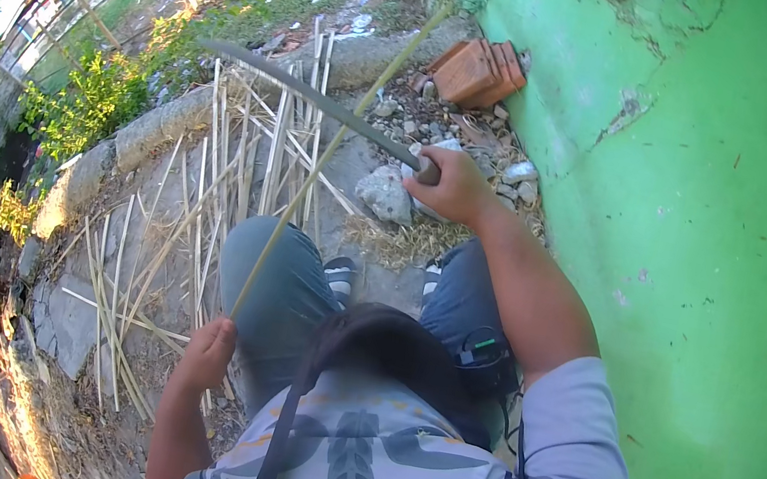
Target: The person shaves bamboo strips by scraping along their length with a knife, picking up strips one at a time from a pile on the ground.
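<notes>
My right hand (453, 186) is closed round the short handle of a long machete (325, 104). Its grey, slightly curved blade points to the far left. In my left hand (210, 351), beside my left knee, is the lower end of a long yellowish-green bamboo strip (303, 188). The strip slants up and away to the right, past the blade. The two cross in this view; I cannot tell if they touch. Many pale split bamboo strips (204, 171) lie loosely crossed on the ground in front of me and to my left.
A green wall (670, 287) with peeling patches rises close on my right. Stacked terracotta tiles (477, 73) lean near it, with stones (385, 194) and dry straw (393, 243) below. A low concrete kerb (152, 138) runs along the far left, with leafy plants (87, 104) beyond.
</notes>
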A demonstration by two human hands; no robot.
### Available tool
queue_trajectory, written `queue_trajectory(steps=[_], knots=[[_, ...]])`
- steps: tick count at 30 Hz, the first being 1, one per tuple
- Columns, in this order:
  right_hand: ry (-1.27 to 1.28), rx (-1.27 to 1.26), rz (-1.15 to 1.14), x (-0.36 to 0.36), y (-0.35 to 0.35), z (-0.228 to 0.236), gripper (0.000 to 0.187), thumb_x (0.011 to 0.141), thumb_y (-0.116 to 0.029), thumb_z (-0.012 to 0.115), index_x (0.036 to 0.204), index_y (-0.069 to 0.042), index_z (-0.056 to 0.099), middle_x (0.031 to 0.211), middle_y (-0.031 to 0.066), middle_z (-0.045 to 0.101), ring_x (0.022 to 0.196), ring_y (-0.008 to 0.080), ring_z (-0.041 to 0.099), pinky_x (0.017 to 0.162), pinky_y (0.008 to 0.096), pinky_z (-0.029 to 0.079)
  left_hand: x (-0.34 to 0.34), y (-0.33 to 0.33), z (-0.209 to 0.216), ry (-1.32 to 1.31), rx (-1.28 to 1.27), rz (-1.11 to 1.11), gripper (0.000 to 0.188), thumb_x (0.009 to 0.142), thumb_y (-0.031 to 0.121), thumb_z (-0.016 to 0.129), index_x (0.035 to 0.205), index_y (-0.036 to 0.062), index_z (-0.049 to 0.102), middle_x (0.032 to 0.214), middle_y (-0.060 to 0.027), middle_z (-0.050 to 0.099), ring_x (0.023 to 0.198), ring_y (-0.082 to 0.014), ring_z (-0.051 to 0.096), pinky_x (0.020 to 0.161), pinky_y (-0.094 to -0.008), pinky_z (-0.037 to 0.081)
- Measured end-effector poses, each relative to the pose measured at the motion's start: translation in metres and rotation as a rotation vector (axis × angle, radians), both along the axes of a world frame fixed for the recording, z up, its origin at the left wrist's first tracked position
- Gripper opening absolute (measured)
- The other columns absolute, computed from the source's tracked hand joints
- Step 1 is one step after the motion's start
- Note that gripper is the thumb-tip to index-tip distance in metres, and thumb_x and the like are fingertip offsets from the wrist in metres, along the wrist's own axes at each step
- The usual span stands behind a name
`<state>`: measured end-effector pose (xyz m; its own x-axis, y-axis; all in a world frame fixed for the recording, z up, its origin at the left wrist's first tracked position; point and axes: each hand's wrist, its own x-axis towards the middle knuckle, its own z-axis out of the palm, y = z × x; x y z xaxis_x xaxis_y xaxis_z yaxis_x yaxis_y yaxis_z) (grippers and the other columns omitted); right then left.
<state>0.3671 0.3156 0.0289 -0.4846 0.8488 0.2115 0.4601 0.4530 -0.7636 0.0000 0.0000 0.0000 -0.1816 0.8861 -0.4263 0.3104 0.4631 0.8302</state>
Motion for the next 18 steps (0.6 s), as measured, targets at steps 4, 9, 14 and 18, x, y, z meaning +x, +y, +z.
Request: queue_trajectory(steps=[4,9,14,18], knots=[[-0.196,0.13,0.042,-0.06,0.001,0.024,0.028,0.074,-0.031,0.073,0.091,-0.009,0.068,0.082,0.017,0.069,0.081,0.037,0.068,0.071,0.046,0.053,-0.046,-0.01,0.025,0.098,-0.004,-0.033,0.047,0.105,0.047,0.043,0.085,0.0063,0.054,0.066,0.0051,0.046,0.059,-0.0065,0.041,0.053,-0.0263,0.037],[-0.342,0.183,0.172,-0.119,0.049,-0.004,0.025,0.075,-0.03,0.074,0.086,-0.008,0.067,0.075,0.0152,0.067,0.075,0.0376,0.067,0.069,0.0464,0.053,-0.096,0.025,-0.023,0.134,0.069,-0.057,0.051,0.105,0.051,0.039,0.079,0.0089,0.051,0.062,0.0049,0.044,0.055,-0.0063,0.04,0.049,-0.0252,0.035],[-0.409,0.117,0.154,-0.158,0.106,-0.014,0.027,0.077,-0.035,0.073,0.086,-0.011,0.066,0.078,0.0141,0.069,0.08,0.0362,0.068,0.07,0.0468,0.053,-0.132,0.073,-0.034,0.226,0.102,-0.07,0.055,0.104,0.053,0.038,0.079,0.0061,0.052,0.064,0.0034,0.046,0.058,-0.0082,0.042,0.052,-0.0277,0.036],[-0.464,0.032,0.128,-0.177,0.133,0.003,0.031,0.079,-0.04,0.074,0.086,-0.011,0.068,0.081,0.0137,0.07,0.081,0.036,0.068,0.073,0.0464,0.053,-0.156,0.097,-0.008,0.231,0.0,-0.076,0.054,0.105,0.05,0.039,0.085,0.0019,0.054,0.068,-0.0013,0.05,0.065,-0.0123,0.046,0.06,-0.0316,0.04]])
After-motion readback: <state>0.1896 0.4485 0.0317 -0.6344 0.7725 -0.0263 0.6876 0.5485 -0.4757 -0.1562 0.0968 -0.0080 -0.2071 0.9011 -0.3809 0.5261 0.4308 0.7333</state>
